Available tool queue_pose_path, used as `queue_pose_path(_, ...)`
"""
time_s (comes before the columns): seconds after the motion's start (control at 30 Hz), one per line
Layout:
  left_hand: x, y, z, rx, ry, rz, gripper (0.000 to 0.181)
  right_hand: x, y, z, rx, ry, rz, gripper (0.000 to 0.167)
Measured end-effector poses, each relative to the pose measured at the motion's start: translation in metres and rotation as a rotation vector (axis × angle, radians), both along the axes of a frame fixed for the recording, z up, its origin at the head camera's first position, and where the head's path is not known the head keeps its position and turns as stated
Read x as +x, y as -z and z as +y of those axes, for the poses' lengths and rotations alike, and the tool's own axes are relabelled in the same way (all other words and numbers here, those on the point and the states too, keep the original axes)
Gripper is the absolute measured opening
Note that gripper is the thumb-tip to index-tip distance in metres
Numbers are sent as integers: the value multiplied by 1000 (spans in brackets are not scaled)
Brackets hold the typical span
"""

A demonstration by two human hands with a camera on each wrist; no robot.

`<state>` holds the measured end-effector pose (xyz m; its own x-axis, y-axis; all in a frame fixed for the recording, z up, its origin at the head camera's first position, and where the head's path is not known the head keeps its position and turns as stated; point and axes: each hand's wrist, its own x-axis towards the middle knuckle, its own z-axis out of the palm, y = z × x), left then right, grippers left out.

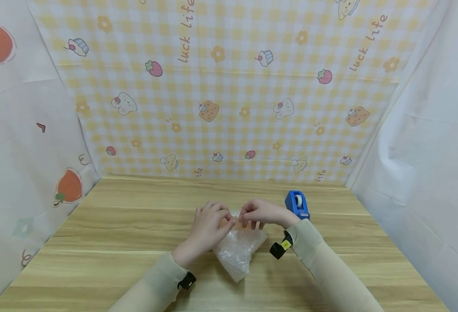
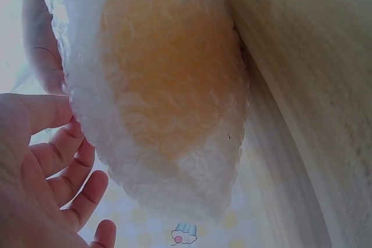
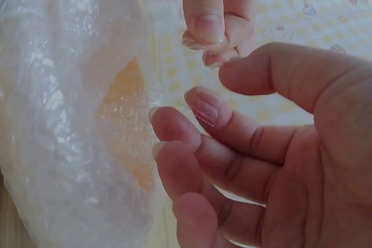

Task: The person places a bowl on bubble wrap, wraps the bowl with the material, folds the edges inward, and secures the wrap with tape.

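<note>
A bubble-wrapped package (image 1: 237,255) lies between both hands, with an orange item (image 2: 168,56) showing blurred through the wrap; its kind cannot be told. At the package's far end, my left hand (image 1: 213,225) pinches a small bit of clear tape (image 3: 192,42) between thumb and index finger. Close by on the right, my right hand (image 1: 266,212) has its fingers loosely bent, thumb apart from index. A clear film with a jagged edge, looking like tape, sits over its index fingertip (image 3: 204,107).
A blue tape dispenser (image 1: 297,204) with a roll stands behind the right wrist. The wood-grain table (image 1: 135,229) ends at a yellow checked cloth backdrop (image 1: 229,86), with white cloth on both sides.
</note>
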<state>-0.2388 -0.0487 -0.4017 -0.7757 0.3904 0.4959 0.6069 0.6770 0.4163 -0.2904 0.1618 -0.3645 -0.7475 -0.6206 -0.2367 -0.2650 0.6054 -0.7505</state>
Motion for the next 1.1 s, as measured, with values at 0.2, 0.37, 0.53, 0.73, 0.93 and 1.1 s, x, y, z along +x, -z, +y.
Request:
queue_pose_path(0.2,-1,1,0,15,-6,2,11,-3,2,2,-21,96,-46,18)
queue_pose_path(0.37,-2,1,2,42,-33,-11,12,-3,4,8,-47,151,-37,23)
queue_pose_path(0.53,-3,3,2,58,-46,-26,12,-4,7,13,-89,144,-27,24)
queue_pose_path(0.73,-4,6,1,73,-58,-42,12,-7,9,11,-132,159,-22,27)
queue_pose_path(0.93,-3,6,1,67,-73,-39,13,-7,6,6,-134,187,16,20)
queue_pose_path(1.1,-3,6,1,32,-125,-50,14,-4,4,3,-75,172,92,14)
